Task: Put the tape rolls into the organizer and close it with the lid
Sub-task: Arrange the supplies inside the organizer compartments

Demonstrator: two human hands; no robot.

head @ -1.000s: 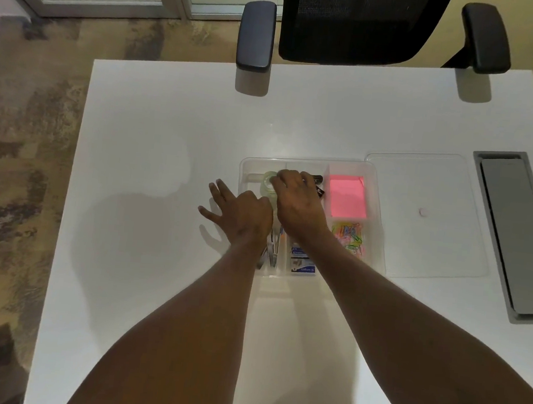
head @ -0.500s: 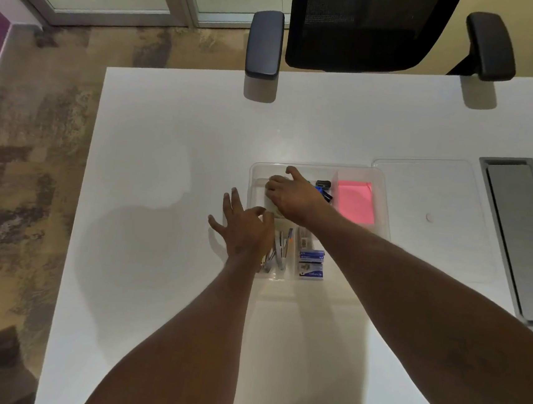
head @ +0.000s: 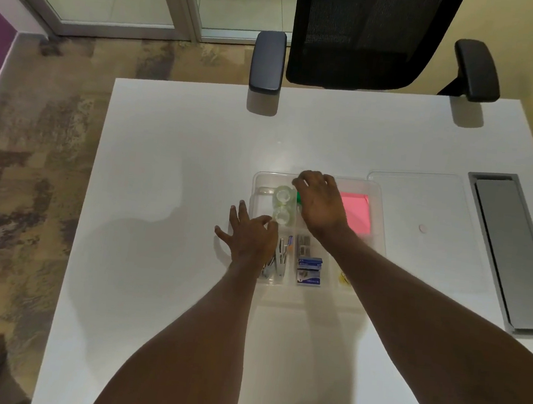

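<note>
Two clear tape rolls [head: 282, 206] lie inside the organizer [head: 379, 219] at frame centre. The left hand [head: 250, 236], fingers spread and empty, steadies its left wall. The right hand [head: 320, 202] hovers loosely curled, holding nothing visible. Next, the lid [head: 420, 210], just right, should seat squarely.

Pink notepad [head: 355, 215], clear organizer [head: 379, 219]

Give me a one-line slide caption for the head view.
Two clear tape rolls sit in the organizer; both hands hover over it, lid on the table beside it.
</note>
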